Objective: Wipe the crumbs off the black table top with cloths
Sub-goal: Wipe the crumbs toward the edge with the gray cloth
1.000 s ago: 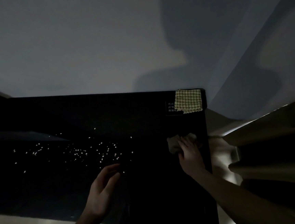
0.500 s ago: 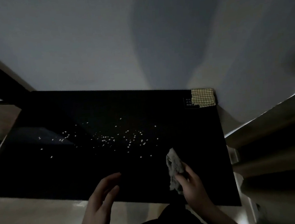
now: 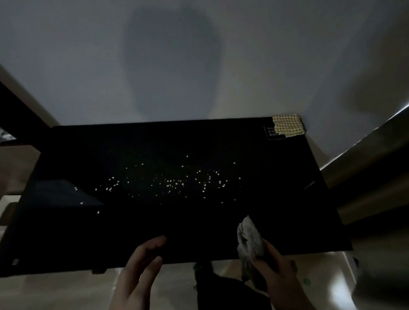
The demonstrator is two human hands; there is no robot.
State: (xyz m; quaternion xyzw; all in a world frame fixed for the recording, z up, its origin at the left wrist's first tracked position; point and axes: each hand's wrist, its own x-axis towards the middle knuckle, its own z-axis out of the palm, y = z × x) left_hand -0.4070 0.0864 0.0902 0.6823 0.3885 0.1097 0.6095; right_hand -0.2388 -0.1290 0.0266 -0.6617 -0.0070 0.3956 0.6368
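A: Right hand [image 3: 277, 269] closed round a crumpled grey cloth [image 3: 249, 240] at the near edge of the black rectangular table [image 3: 57, 232]. Left hand [image 3: 137, 279] open and empty, fingers just over that same edge.

B: Pale crumbs [image 3: 176, 183] scattered mid-table, well apart from both hands. Nothing wiped yet, looked like.

A: Biggest risk probably a hard sweep flicking crumbs off onto the floor. Too dark to catch strays, too.

B: Yellow checked cloth [image 3: 288, 125] lay unused at the far right corner, half over a small label [image 3: 270, 132]. Bunched grey cloth likely to skip crumbs.
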